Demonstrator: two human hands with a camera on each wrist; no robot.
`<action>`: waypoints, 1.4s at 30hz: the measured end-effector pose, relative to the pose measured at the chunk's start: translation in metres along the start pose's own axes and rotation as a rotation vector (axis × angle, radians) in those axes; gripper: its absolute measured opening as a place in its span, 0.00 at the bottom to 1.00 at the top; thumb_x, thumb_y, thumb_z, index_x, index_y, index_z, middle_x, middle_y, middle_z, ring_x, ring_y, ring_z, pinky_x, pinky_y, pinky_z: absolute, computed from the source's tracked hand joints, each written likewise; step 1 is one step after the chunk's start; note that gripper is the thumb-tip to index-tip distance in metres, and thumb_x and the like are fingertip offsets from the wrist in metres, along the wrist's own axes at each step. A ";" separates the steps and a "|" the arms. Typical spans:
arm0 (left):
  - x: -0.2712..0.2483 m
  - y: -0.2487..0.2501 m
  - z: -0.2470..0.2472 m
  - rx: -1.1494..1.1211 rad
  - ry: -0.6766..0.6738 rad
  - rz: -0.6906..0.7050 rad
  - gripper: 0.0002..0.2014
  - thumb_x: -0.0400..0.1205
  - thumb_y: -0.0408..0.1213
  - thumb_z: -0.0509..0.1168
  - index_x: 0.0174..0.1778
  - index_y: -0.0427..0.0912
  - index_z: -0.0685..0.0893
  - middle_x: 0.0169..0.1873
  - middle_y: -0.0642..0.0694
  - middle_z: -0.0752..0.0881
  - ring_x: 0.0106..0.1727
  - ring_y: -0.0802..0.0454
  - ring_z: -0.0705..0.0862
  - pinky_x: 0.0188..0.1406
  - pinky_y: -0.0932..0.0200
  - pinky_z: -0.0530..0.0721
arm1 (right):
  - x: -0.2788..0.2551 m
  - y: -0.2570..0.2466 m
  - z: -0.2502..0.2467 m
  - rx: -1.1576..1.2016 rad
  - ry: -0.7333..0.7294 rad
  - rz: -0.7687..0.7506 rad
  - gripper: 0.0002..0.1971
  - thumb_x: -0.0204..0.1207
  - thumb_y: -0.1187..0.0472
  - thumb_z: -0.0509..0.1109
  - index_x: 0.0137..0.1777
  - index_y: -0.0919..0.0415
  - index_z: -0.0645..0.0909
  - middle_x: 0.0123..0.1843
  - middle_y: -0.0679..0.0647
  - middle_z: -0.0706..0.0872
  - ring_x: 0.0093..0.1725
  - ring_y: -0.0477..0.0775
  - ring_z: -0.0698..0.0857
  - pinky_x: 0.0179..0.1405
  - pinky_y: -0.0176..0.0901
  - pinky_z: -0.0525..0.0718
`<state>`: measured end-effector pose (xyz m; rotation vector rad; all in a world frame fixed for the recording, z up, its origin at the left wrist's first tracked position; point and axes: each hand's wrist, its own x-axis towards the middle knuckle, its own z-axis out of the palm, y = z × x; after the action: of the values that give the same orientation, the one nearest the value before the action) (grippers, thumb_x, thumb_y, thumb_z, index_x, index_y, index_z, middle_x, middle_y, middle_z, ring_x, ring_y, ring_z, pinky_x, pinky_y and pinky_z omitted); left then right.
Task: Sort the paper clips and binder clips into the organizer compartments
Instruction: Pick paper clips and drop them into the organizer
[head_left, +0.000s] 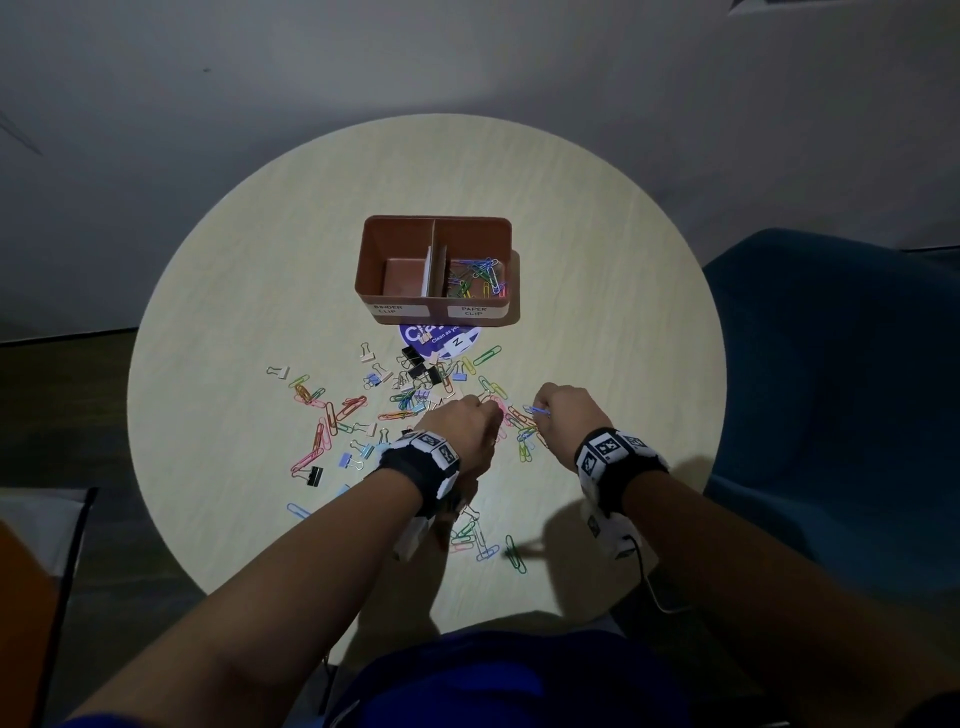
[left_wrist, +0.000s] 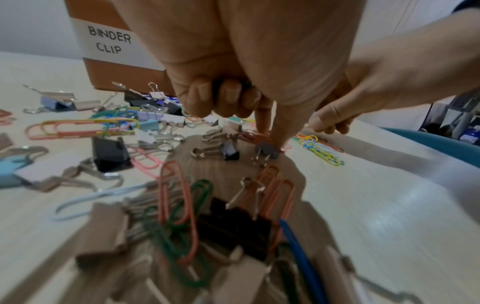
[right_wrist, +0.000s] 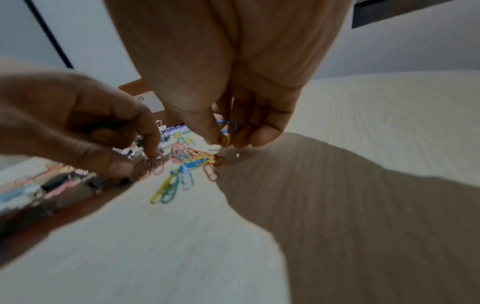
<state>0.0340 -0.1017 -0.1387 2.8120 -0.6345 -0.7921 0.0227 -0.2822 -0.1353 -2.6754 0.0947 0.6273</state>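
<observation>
The brown organizer (head_left: 395, 244) stands mid-table; its left bay is labelled BINDER CLIP (left_wrist: 109, 42), and its right bay holds several paper clips (head_left: 478, 278). Mixed paper clips and binder clips (head_left: 415, 387) lie scattered in front of it. My left hand (head_left: 496, 413) is down on the table, thumb and index pinching a pink paper clip (right_wrist: 155, 165) while the other fingers (left_wrist: 200, 96) are curled. Just to its right, my right hand (head_left: 540, 410) pinches a blue paper clip (right_wrist: 230, 125) with a yellow one (right_wrist: 224, 140) at its fingertips, above a small heap of coloured clips (right_wrist: 192, 158).
A round blue sticker (head_left: 441, 340) lies on the pale round table (head_left: 597, 291) just before the organizer. More clips (head_left: 483, 540) lie near the front edge under my left wrist. A blue chair (head_left: 831, 364) stands at the right.
</observation>
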 end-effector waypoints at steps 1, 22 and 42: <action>-0.001 0.001 0.001 0.015 0.001 0.013 0.15 0.82 0.46 0.60 0.64 0.50 0.77 0.54 0.44 0.80 0.54 0.41 0.83 0.48 0.46 0.86 | 0.001 -0.003 0.001 0.029 0.008 -0.002 0.09 0.83 0.60 0.64 0.57 0.63 0.82 0.53 0.61 0.86 0.52 0.63 0.84 0.41 0.43 0.73; -0.010 0.000 0.002 -0.450 0.166 -0.064 0.04 0.81 0.38 0.61 0.40 0.47 0.78 0.44 0.42 0.84 0.48 0.42 0.82 0.44 0.58 0.74 | -0.001 0.000 0.001 0.312 0.039 0.072 0.06 0.81 0.60 0.66 0.48 0.59 0.83 0.43 0.59 0.87 0.39 0.61 0.83 0.34 0.40 0.74; -0.015 -0.007 -0.013 -1.215 0.114 -0.378 0.17 0.82 0.28 0.57 0.41 0.49 0.89 0.42 0.41 0.92 0.43 0.46 0.87 0.46 0.58 0.82 | -0.009 -0.013 -0.005 1.275 -0.206 0.249 0.05 0.81 0.69 0.70 0.54 0.67 0.84 0.43 0.62 0.91 0.34 0.53 0.90 0.34 0.44 0.91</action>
<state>0.0318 -0.0890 -0.1230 1.7961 0.3521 -0.6979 0.0189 -0.2722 -0.1221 -1.3711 0.5600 0.6040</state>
